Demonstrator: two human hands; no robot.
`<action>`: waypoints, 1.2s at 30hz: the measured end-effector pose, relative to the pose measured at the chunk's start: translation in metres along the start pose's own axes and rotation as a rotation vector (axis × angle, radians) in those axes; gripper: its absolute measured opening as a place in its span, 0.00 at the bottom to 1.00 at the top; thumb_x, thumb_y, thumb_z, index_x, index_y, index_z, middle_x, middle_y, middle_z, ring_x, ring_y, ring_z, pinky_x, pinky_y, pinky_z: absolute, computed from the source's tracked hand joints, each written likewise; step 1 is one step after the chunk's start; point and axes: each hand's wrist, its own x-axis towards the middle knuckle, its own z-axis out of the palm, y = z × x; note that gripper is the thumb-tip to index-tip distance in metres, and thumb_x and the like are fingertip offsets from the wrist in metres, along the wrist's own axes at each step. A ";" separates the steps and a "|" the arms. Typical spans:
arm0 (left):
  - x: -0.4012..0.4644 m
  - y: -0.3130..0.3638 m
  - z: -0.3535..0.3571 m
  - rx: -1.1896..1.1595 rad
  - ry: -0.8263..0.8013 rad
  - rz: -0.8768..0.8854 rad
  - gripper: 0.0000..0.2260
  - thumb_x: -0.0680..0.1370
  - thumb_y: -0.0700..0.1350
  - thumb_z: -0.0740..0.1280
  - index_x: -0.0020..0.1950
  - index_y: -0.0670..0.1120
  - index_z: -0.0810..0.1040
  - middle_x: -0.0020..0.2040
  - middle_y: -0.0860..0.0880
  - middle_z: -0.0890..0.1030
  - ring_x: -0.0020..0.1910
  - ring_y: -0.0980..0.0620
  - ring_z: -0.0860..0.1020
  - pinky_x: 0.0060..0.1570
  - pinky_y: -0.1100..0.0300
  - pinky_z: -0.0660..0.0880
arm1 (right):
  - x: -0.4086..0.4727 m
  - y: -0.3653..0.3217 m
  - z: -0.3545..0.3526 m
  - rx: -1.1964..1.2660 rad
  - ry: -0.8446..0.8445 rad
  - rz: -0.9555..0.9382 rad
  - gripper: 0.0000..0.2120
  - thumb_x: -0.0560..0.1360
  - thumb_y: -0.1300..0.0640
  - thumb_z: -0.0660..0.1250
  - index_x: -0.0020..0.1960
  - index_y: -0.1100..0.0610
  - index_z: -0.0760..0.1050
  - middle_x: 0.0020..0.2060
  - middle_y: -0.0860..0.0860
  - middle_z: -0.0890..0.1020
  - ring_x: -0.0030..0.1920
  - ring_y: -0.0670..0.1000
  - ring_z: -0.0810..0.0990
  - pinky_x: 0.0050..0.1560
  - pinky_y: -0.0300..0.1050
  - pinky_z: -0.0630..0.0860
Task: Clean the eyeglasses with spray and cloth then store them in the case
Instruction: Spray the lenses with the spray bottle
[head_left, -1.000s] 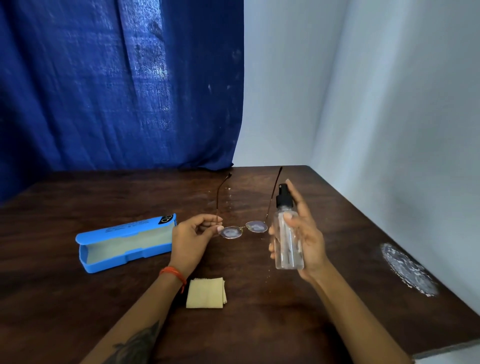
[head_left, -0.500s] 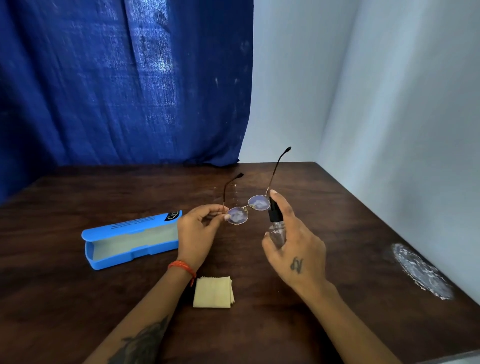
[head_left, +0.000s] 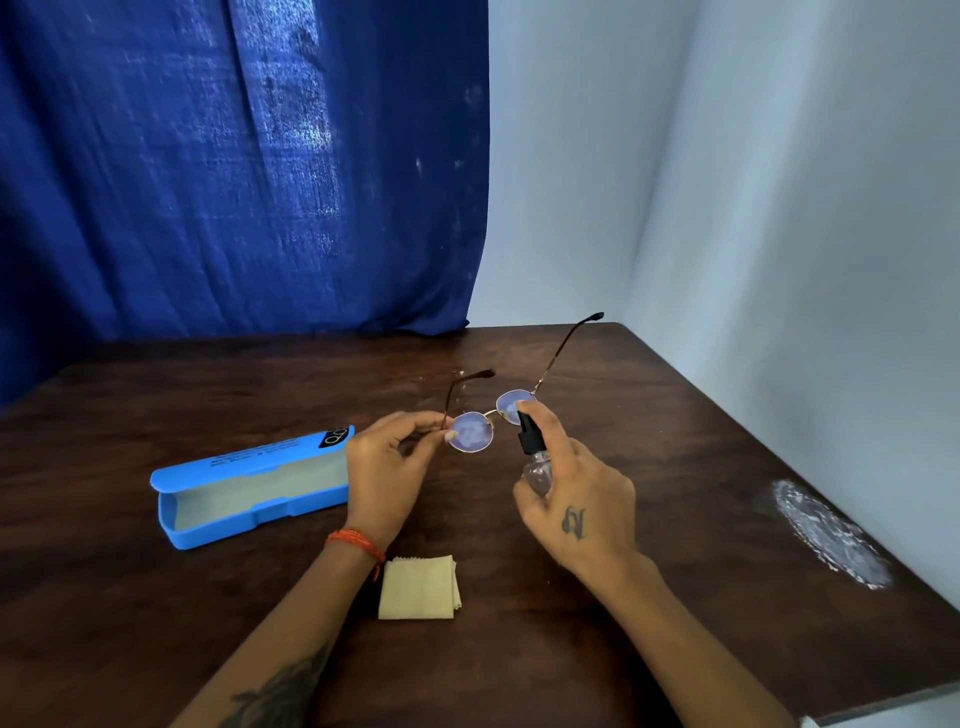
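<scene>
Thin-rimmed round eyeglasses (head_left: 471, 431) hang above the table, temples unfolded and pointing away from me. My left hand (head_left: 387, 470) pinches them at the left lens hinge. My right hand (head_left: 576, 499) grips a small clear spray bottle (head_left: 535, 457) with a black nozzle; the forefinger rests on top, and the nozzle sits just in front of the right lens. A folded yellow cloth (head_left: 418, 587) lies on the table between my forearms. The blue glasses case (head_left: 249, 483) lies open to the left, its pale lining showing.
The dark wooden table (head_left: 675, 415) fills a corner. A blue curtain (head_left: 234, 166) hangs behind it and a pale wall (head_left: 805, 234) runs along the right side. A white powdery smear (head_left: 826, 535) marks the table near its right edge.
The glasses rose off the table and tilted, lenses toward me. My right hand turned over, bringing the bottle's nozzle up close to the right lens.
</scene>
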 end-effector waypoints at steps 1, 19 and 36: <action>0.000 0.000 0.000 0.000 -0.001 0.005 0.08 0.68 0.34 0.73 0.46 0.40 0.83 0.41 0.51 0.81 0.42 0.64 0.77 0.46 0.77 0.71 | 0.001 0.000 0.000 0.001 0.003 0.005 0.32 0.66 0.54 0.66 0.68 0.43 0.61 0.37 0.47 0.80 0.28 0.45 0.67 0.25 0.30 0.55; 0.000 0.001 -0.004 -0.005 0.031 0.007 0.06 0.67 0.34 0.73 0.43 0.39 0.83 0.40 0.49 0.82 0.41 0.59 0.79 0.45 0.75 0.73 | 0.004 0.025 -0.005 0.033 0.167 0.167 0.34 0.69 0.54 0.67 0.71 0.42 0.57 0.38 0.48 0.79 0.32 0.50 0.77 0.32 0.41 0.71; -0.001 -0.005 -0.005 0.012 0.029 -0.046 0.08 0.68 0.33 0.73 0.45 0.40 0.83 0.40 0.51 0.81 0.40 0.58 0.79 0.45 0.76 0.72 | 0.059 0.079 0.010 0.448 0.263 0.117 0.39 0.73 0.50 0.68 0.73 0.44 0.46 0.68 0.57 0.68 0.54 0.49 0.77 0.52 0.45 0.74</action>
